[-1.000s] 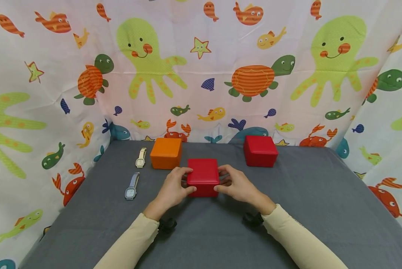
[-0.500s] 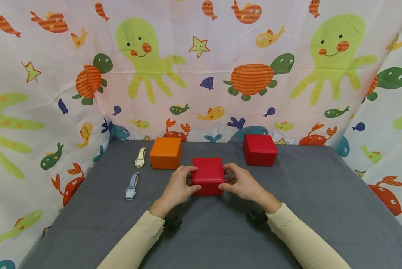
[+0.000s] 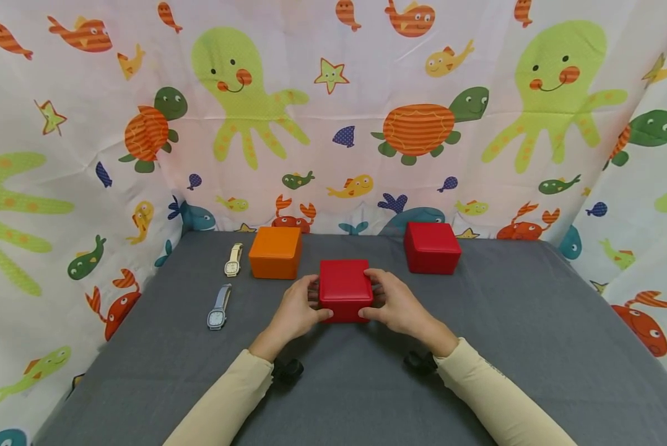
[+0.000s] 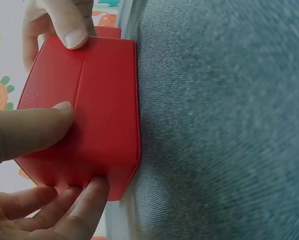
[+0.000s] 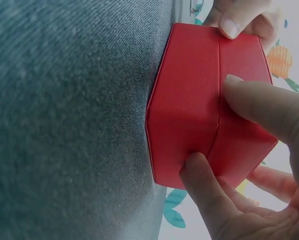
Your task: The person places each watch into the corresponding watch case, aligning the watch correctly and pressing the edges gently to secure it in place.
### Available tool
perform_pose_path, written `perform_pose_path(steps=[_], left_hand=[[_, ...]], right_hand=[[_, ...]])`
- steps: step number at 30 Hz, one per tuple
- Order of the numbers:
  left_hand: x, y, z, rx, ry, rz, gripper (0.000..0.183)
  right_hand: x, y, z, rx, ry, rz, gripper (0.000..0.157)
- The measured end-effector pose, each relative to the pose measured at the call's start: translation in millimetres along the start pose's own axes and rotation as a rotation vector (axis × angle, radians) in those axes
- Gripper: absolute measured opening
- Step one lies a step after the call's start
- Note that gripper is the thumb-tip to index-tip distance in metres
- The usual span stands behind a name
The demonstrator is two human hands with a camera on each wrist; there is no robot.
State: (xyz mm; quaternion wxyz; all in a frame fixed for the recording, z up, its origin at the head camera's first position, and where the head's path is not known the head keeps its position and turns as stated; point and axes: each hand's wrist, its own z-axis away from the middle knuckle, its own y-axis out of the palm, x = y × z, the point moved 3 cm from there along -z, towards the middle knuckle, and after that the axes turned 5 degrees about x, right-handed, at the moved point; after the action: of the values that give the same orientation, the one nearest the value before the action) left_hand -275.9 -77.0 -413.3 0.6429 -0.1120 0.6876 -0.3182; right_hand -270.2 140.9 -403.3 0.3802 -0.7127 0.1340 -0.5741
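i had both hands around the red lidded box (image 3: 345,282), which sat just below the middle of the head view, its base seemingly resting on the grey cloth (image 3: 344,390). my left hand (image 3: 292,310) was spread only as wide as its grip needed, thumb on the front face and curled fingers against the box's left side. my right hand (image 3: 401,307) mirrored it on the right side, likely so the box sat steady and square between them. in the left wrist view both thumbs lay by the seam (image 4: 81,75), probably because that was where lid met base.

toward the upper left of the cloth stood an orange box (image 3: 275,254), with a gold-toned watch (image 3: 233,260) just beside it and a blue-grey watch (image 3: 218,310) lower down, both face up, perhaps to be easily seen. a second red box (image 3: 433,249) stood right of centre, near the patterned curtain (image 3: 333,37).
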Motion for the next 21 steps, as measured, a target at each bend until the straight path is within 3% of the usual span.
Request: perform_pose_path(steps=[10, 21], left_hand=[[4.0, 0.2, -1.7, 0.003, 0.002, 0.019, 0.072], [3.4, -0.3, -2.9, -0.008, 0.019, 0.082, 0.071]], right_hand=[[0.1, 1.2, -2.3, -0.001, -0.01, -0.007, 0.081], [3.5, -1.3, 2.1, -0.061, -0.004, 0.015, 0.079]])
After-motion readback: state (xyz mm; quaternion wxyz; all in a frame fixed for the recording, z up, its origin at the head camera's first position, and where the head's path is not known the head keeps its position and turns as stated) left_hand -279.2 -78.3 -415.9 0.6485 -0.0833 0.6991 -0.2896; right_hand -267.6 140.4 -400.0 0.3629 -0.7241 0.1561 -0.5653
